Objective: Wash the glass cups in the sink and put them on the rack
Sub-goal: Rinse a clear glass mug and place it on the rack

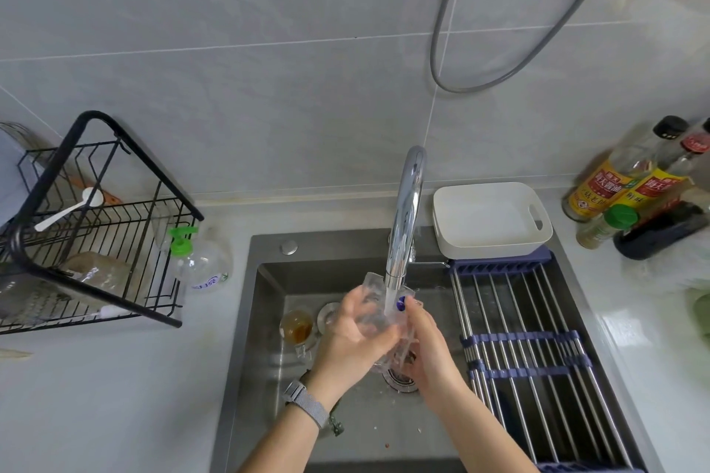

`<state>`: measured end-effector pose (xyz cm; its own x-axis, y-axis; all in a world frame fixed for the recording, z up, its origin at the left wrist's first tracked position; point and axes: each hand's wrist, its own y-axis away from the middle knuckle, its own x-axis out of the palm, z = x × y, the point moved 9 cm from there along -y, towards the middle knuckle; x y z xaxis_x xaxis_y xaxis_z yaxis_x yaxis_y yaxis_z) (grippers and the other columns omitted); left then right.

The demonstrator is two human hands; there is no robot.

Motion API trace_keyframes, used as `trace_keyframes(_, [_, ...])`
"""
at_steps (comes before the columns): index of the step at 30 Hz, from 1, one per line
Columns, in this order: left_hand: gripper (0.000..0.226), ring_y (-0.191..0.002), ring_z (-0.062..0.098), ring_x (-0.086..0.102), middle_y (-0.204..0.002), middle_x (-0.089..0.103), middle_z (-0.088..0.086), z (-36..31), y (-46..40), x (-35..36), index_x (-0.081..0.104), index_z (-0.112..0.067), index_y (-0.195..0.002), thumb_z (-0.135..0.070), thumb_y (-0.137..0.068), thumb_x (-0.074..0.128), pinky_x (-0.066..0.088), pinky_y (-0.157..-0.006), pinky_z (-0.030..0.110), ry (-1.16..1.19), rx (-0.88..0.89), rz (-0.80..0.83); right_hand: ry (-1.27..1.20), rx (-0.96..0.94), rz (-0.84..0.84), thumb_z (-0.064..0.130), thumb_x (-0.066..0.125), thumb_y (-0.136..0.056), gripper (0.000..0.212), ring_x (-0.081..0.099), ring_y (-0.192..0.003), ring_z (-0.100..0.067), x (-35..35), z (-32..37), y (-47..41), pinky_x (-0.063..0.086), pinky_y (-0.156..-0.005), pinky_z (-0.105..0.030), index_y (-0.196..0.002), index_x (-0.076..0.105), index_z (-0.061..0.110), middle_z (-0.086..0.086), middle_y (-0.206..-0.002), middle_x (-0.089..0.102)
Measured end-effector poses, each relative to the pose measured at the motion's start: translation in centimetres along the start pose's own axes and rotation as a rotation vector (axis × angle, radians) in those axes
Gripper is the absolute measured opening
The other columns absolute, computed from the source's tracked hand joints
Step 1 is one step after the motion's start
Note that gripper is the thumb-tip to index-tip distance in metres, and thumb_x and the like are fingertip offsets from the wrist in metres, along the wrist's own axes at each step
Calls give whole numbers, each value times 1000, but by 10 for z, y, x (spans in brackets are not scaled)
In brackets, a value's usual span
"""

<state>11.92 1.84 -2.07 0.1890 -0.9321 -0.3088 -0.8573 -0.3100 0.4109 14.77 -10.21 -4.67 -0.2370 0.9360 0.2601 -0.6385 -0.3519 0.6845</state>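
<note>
1. A clear faceted glass cup (pixel 374 305) is held over the grey steel sink (pixel 269 369), right under the curved chrome faucet (pixel 405 215), whose stream runs into it.
2. The left hand (pixel 351 342) wraps its fingers round the cup's side; a woven grey watch band (pixel 305 403) sits on that wrist.
3. The right hand (pixel 426 346) curls against the cup's other side, a blue-painted nail at the rim.
4. A second glass cup (pixel 296 326) with brownish residue stands on the sink floor, left of the hands.
5. The black wire rack (pixel 96 227) stands on the pale tabletop (pixel 115 396), far left; a white plastic spoon (pixel 71 208) lies on it.
6. A roll-up rack of steel rods (pixel 530 342) spans the sink's right side.
7. The sauce bottles (pixel 614 180) carry yellow-and-red labels, the writing too blurred to read.
</note>
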Motion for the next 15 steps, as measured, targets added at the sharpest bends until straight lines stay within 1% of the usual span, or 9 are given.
trace_keyframes(1, [88, -109, -11, 54, -130, 53, -22, -9, 3, -6, 31, -36, -143, -59, -70, 74, 48, -85, 11, -123, 59, -73, -18, 12, 16, 67, 61, -72, 67, 66, -102, -20, 5, -1, 0, 56, -68, -35, -126, 53, 28, -5, -118, 67])
trace_keyframes(2, [88, -110, -9, 54, -129, 52, -23, -18, 7, -12, 30, -35, -144, -59, -71, 73, 50, -84, 15, -253, 132, -159, -36, 16, 42, 69, 63, -73, 70, 65, -108, -19, 10, -4, 1, 57, -66, -32, -129, 53, 29, -2, -122, 65])
trace_keyframes(4, [87, -114, 5, 56, -133, 52, -13, -30, 13, -14, 30, -30, -145, -55, -73, 71, 54, -85, 27, -463, 263, -279, -112, 22, 104, 67, 71, -67, 79, 63, -115, -22, 24, -9, 3, 58, -72, -34, -132, 53, 26, -3, -127, 64])
trace_keyframes(5, [85, -113, 12, 58, -133, 53, -7, -32, 14, -13, 30, -28, -145, -52, -74, 71, 56, -84, 31, -541, 309, -302, -165, 24, 134, 60, 75, -66, 79, 62, -116, -25, 30, -11, 2, 57, -77, -37, -132, 53, 22, -8, -128, 63])
trace_keyframes(8, [82, -105, 23, 63, -130, 57, 4, -35, 18, -5, 30, -24, -140, -39, -73, 75, 57, -83, 37, -695, 421, -297, -255, -21, 211, 40, 76, -73, 66, 60, -116, -33, 42, -8, 4, 51, -90, -43, -128, 57, 9, -21, -126, 61])
trace_keyframes(10, [79, -109, 21, 60, -133, 53, 2, -36, 20, -1, 29, -26, -140, -41, -73, 67, 55, -89, 37, -681, 458, -230, -260, -96, 204, 40, 78, -72, 66, 60, -115, -36, 36, -1, 1, 45, -100, -47, -123, 59, 4, -27, -125, 60])
trace_keyframes(12, [72, -121, 11, 49, -137, 45, -8, -35, 21, -1, 30, -33, -141, -45, -76, 58, 47, -100, 33, -566, 448, -134, -253, -152, 176, 46, 78, -73, 67, 61, -112, -35, 27, 4, -3, 46, -100, -48, -120, 62, 2, -24, -120, 63])
trace_keyframes(14, [60, -126, 0, 40, -135, 39, -18, -31, 18, -2, 34, -41, -138, -44, -83, 58, 40, -108, 29, -370, 378, -28, -244, -140, 132, 56, 73, -71, 73, 66, -99, -34, 20, 4, -6, 55, -84, -42, -115, 64, 0, -23, -110, 66])
trace_keyframes(15, [54, -127, -3, 37, -135, 37, -20, -27, 17, -2, 33, -43, -136, -42, -88, 58, 37, -110, 30, -279, 320, 13, -241, -117, 106, 62, 71, -69, 80, 68, -93, -33, 17, 2, -8, 55, -78, -40, -115, 63, -2, -24, -106, 66])
